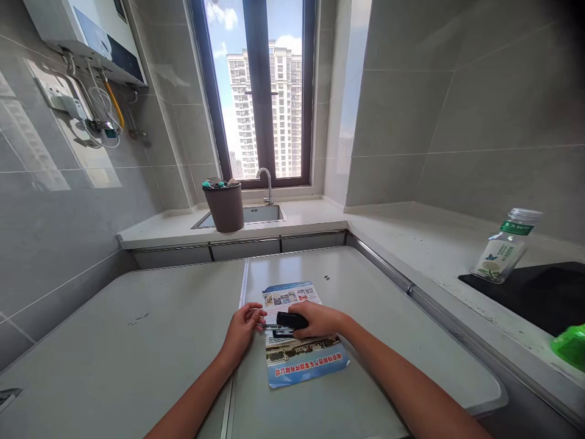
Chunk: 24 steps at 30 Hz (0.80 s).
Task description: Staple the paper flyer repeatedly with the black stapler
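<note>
Lower centre, the right hand (317, 320) is curling around a black stapler (289, 322) over a colourful leaflet (301, 360) on the counter (137, 341); the left hand (242, 329) is pinching its front. A brown bin (223, 206) is standing beyond, upper centre.

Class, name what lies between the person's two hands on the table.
In the head view, a black stapler lies between the left hand and the right hand, over a printed leaflet.
</note>
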{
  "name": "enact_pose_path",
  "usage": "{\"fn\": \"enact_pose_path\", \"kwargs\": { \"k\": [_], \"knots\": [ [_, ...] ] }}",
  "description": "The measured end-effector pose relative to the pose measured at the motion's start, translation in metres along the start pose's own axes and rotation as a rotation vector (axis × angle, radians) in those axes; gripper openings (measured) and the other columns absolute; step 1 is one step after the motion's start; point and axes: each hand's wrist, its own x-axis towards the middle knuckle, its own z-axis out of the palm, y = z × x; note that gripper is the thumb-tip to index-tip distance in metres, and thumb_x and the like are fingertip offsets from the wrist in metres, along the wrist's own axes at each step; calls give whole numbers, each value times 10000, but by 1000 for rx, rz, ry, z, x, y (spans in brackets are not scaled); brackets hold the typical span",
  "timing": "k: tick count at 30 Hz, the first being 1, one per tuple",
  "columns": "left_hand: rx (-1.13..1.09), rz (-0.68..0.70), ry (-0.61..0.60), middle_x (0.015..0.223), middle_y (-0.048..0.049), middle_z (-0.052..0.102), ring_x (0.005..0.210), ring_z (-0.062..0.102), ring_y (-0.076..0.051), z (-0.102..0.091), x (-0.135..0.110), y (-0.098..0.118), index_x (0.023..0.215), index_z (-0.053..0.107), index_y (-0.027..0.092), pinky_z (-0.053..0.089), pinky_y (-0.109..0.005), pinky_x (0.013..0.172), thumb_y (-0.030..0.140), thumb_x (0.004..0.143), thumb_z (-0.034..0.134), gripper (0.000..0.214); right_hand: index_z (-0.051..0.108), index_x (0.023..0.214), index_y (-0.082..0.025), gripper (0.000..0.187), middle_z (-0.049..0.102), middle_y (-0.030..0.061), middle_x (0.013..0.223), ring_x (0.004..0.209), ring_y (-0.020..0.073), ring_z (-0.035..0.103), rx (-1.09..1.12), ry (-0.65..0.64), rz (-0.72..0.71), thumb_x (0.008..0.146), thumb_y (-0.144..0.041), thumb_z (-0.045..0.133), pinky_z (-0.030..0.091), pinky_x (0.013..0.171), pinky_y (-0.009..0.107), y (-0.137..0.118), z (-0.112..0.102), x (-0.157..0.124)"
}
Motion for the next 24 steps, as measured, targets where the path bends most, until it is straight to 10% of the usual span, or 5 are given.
{"fn": "enact_pose_path", "kwargs": {
  "k": [11,24],
  "knots": [
    [637,402,-116,950,-59,795,897,703,-265,2,-4,12,856,825,284,535,-384,857,253,802,725,118,652,1052,-176,307,691,49,995,871,198,613,-3,94,-60,800,-317,758,433,752,267,-1,10,5],
    [678,362,-145,865,-34,787,853,687,-253,3,-6,14,827,817,283,515,-370,833,211,773,750,112,665,1077,-170,334,697,65,1018,891,211,621,6,84,-60,807,-345,756,450,775,279,-3,7,4]
  ]
}}
